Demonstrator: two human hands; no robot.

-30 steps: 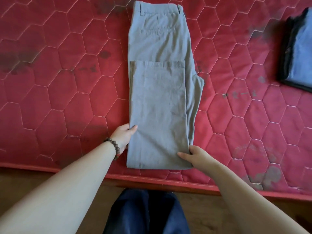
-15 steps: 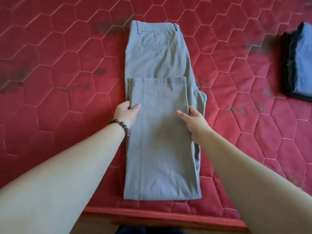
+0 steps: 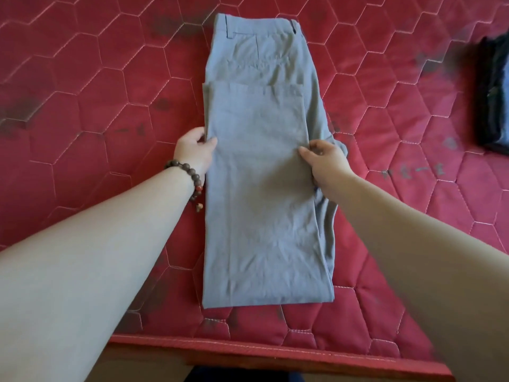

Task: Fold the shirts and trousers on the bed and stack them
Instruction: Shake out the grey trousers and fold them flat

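Observation:
Grey trousers (image 3: 261, 166) lie lengthwise on the red quilted bed (image 3: 82, 111), waistband at the far end and the legs folded back over the seat. My left hand (image 3: 194, 150), with a bead bracelet at the wrist, grips the left edge of the folded legs, thumb on top. My right hand (image 3: 325, 161) pinches the right edge at about the same height, fingers curled over the cloth. Both hands sit roughly halfway along the folded part.
A stack of dark and blue folded clothes (image 3: 494, 95) lies at the right edge of the bed. The bed's near edge (image 3: 248, 351) runs across the bottom, with floor below. Dark stains mark the quilt at the left and top.
Both hands have slid from the near end of the folded legs up to the middle of the side edges and have taken hold there. The camera has leaned further over the bed.

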